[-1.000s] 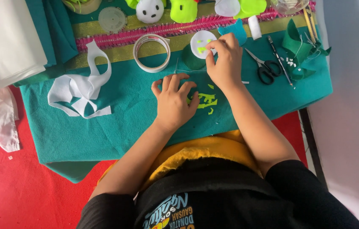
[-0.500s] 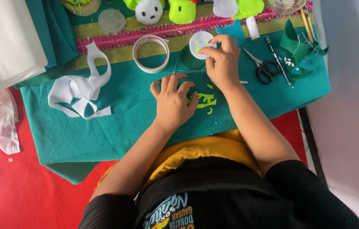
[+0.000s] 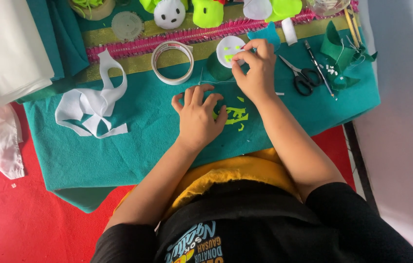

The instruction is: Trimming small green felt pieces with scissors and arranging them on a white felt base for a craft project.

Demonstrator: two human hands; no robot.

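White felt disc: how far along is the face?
Done: two neon-green bits sit on the white felt disc. In hand: right hand pinches at the disc's edge; left hand rests flat on the teal felt. Left: more neon scraps lie loose by the left hand; scissors lie idle.

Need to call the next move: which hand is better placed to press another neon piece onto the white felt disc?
Probably right. The right hand already has its fingertips on the white felt disc. The left hand lies flat on the teal felt, beside the neon scraps.
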